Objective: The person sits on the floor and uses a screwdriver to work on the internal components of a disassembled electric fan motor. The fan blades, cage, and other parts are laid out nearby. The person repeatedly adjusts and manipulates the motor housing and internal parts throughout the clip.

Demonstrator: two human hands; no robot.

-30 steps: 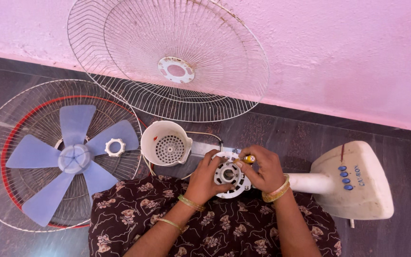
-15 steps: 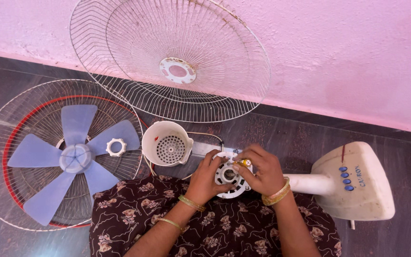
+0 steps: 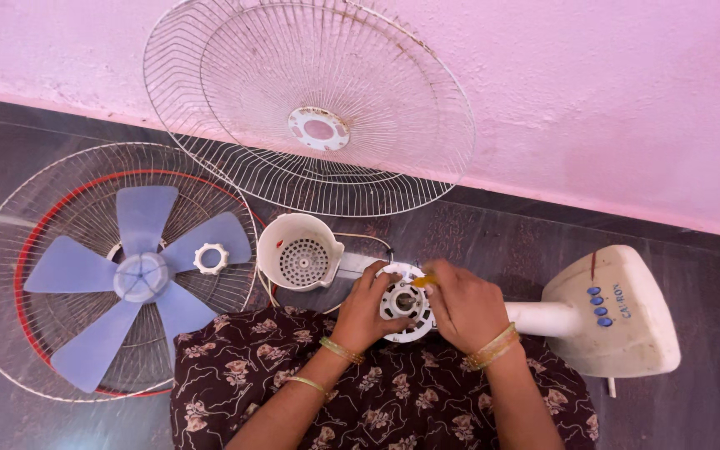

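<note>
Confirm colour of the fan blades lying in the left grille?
Pale blue-lilac fan blades, plain; head view shows them clearly.

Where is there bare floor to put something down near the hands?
Bare dark floor lies between the leaning white wire fan guard and the cream fan base with blue buttons, and right of that base. It is crowded around the left hand and right hand on the white round motor part, beside the white vented cup-shaped cover.
</note>
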